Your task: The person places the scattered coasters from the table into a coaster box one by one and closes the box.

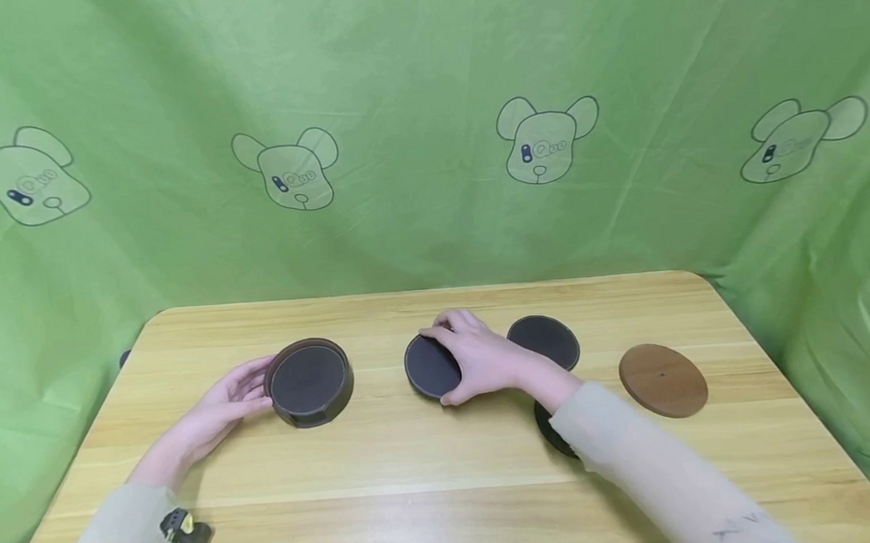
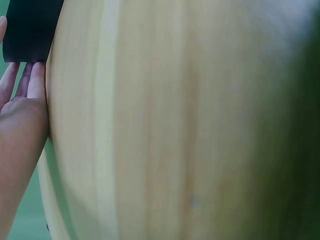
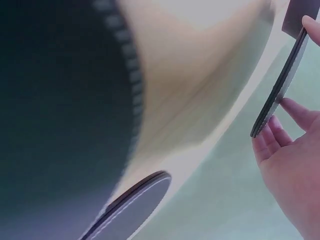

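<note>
Black disc [image 1: 429,370] is what the right hand [image 1: 479,358] grips, thumb at its near edge and fingers round its far side; we find it to the right of the round holder [image 1: 342,400]. In the right wrist view we see layered lines along its edge, but we cannot tell whether it touches the table [image 1: 387,465]. The left hand [image 1: 219,409] is at the holder's left side, its fingers loosely extended and touching the wall rather than clenched. Inside the holder we see a dark inner disc [image 1: 307,379]. Farther to the holder's right, beyond the right hand, lies a second black disc [image 1: 544,339], and nearer to us than the holder another dark disc [image 1: 552,430] is partly hidden by the pale right sleeve [image 1: 656,457]. Farthest right of the holder we see a brown disc [image 1: 663,380]. Behind the holder hangs a green curtain [image 1: 418,231] printed with outlined animal heads [image 1: 540,149].
</note>
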`<action>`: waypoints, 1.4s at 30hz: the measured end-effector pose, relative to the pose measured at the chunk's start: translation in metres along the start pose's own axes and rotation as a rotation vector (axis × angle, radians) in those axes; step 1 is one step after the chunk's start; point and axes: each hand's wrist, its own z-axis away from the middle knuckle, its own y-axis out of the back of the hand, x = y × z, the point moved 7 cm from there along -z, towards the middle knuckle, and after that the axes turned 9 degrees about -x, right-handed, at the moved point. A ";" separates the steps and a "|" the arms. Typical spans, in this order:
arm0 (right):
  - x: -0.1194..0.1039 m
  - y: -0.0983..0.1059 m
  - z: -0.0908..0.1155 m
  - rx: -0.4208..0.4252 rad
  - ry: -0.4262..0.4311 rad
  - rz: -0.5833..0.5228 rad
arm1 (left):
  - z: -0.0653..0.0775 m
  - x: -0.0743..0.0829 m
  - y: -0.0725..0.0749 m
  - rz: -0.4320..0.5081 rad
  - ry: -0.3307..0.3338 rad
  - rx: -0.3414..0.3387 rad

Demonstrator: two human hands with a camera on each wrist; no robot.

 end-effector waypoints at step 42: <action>-0.069 -0.001 -0.066 0.004 0.141 0.021 | -0.002 -0.004 0.001 -0.017 0.008 0.006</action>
